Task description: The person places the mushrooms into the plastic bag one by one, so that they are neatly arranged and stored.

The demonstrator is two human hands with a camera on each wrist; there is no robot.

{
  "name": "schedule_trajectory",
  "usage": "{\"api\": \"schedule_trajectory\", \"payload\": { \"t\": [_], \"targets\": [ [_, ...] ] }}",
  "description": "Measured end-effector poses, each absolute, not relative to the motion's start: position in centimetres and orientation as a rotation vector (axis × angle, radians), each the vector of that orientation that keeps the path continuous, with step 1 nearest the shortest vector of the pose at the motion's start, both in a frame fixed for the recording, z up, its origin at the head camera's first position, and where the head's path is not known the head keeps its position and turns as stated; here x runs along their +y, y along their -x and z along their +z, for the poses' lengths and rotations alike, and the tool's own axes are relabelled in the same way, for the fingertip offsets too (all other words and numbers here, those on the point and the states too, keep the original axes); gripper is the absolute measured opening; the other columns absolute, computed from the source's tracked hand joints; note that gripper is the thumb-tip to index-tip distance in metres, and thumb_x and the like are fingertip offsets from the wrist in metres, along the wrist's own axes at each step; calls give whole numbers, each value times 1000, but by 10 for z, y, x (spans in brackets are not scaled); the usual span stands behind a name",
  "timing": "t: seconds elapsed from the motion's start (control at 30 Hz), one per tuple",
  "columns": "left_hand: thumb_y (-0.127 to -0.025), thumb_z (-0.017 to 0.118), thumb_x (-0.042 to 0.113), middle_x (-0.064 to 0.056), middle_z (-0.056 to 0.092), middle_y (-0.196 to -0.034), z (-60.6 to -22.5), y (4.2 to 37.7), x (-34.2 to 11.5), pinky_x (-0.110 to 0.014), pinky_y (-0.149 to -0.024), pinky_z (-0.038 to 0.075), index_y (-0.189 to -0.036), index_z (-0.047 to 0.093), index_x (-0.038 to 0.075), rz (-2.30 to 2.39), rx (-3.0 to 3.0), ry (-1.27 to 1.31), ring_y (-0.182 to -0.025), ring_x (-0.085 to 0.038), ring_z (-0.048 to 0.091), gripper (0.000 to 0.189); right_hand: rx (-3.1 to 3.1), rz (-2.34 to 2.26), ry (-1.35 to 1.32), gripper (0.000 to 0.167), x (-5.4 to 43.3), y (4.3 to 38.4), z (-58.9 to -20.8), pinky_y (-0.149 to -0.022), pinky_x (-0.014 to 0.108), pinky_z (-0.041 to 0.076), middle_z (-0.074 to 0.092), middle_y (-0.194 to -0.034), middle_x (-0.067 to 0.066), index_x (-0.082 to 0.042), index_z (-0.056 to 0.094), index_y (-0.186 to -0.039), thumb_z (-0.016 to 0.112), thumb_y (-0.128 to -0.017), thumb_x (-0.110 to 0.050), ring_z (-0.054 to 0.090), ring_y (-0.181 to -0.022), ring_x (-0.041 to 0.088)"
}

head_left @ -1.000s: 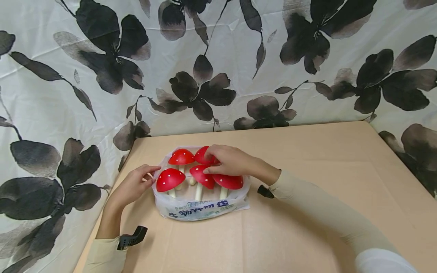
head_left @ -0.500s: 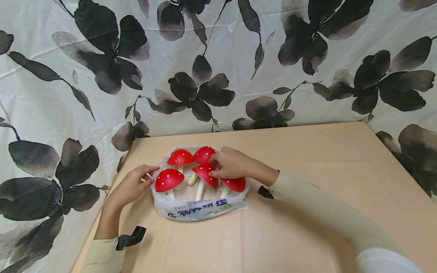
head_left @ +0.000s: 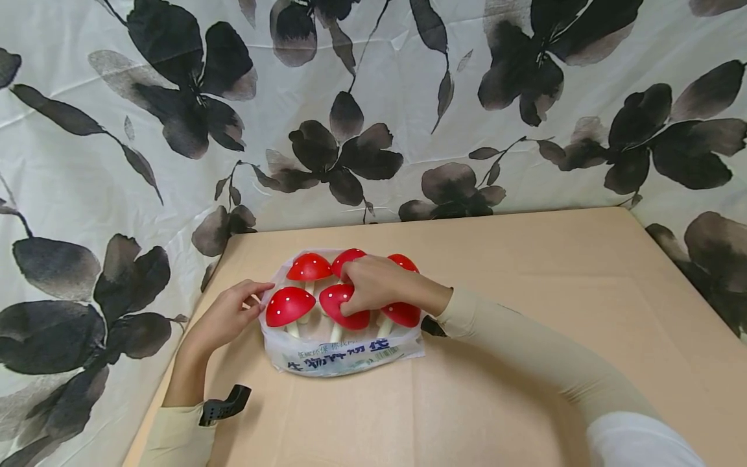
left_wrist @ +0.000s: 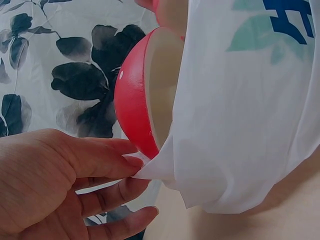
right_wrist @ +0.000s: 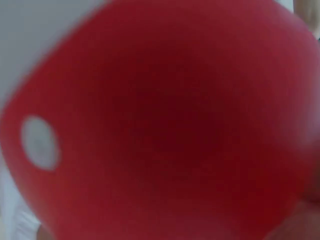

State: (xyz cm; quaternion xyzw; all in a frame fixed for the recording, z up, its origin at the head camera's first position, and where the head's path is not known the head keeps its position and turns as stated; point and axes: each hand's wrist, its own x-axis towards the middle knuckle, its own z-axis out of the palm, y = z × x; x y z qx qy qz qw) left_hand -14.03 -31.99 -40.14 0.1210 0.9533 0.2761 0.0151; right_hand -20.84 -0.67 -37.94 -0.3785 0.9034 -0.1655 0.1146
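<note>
A white plastic bag (head_left: pixel 327 364) with printed lettering stands on the table, its top spread around several mushrooms with red, white-dotted caps and pale stems. My left hand (head_left: pixel 236 312) is at the bag's left side; in the left wrist view, its thumb and finger pinch the bag's edge beside a red mushroom cap (left_wrist: pixel 132 95). From the right, my right hand (head_left: pixel 376 282) reaches over the bag and grips the front middle mushroom (head_left: pixel 334 303) by its cap. Close up, a red cap (right_wrist: pixel 160 120) fills the right wrist view. My right fingertips are partly hidden.
Around the bag stands a light brown table (head_left: pixel 525 292). Behind and to the left hangs a white cloth (head_left: pixel 432 175) with dark flowers. Other mushrooms, such as the left front one (head_left: pixel 290 307) and the far right one (head_left: pixel 403 262), crowd round my right hand.
My right hand has shifted slightly left onto the front middle mushroom, whose cap now sits a little lower and further left. A cap at the far right has come into view. My left hand stays put.
</note>
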Motion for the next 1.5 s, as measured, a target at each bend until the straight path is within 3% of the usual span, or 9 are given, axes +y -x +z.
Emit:
{"api": "schedule_trajectory", "payload": {
  "t": [0.17, 0.37, 0.5, 0.77, 1.13, 1.5],
  "targets": [
    [-89, 66, -8, -15, 65, -110, -400, 140, -320, -18, -72, 54, -131, 63, -4, 864, 2970, -379, -95, -29, 65, 43, 2804, -420, 1193, 61, -12, 205, -368, -70, 27, 56, 69, -99, -2, -12, 66, -119, 80, -73, -49, 61, -87, 13],
    [-90, 66, -6, -15, 65, -112, -401, 140, -320, -19, -73, 54, -132, 63, -3, 860, 2963, -361, -95, -29, 64, 42, 2946, -213, 1290, 73, -24, 202, -365, -81, 32, 55, 65, -111, 3, -11, 62, -128, 76, -75, -59, 58, -96, 16],
    [-91, 66, -4, -15, 65, -113, -400, 140, -320, -19, -73, 54, -133, 63, -2, 853, 2952, -346, -96, -28, 64, 42, 2918, -249, 1265, 75, -27, 204, -368, -82, 32, 57, 61, -119, 5, -13, 60, -134, 74, -80, -63, 56, -102, 17],
    [-91, 65, -5, -16, 65, -115, -402, 140, -322, -19, -73, 55, -133, 62, -2, 842, 2959, -343, -97, -28, 64, 43, 2742, -635, 1182, 63, -2, 211, -362, -77, 32, 59, 61, -120, 3, -17, 64, -133, 82, -81, -47, 60, -101, 15],
    [-91, 66, -5, -15, 66, -114, -403, 141, -323, -19, -73, 55, -132, 63, -2, 847, 2969, -360, -96, -28, 64, 42, 2750, -414, 892, 55, 70, 196, -342, -68, 30, 56, 64, -107, 6, -10, 68, -120, 84, -79, -44, 61, -90, 18],
    [-90, 64, -6, -15, 66, -112, -403, 141, -323, -20, -73, 55, -132, 63, -3, 870, 2969, -376, -95, -28, 64, 42, 2898, -441, 1048, 68, 67, 170, -378, -76, 38, 60, 62, -124, 7, -13, 64, -129, 86, -71, -42, 59, -110, 23]
  ]
}}
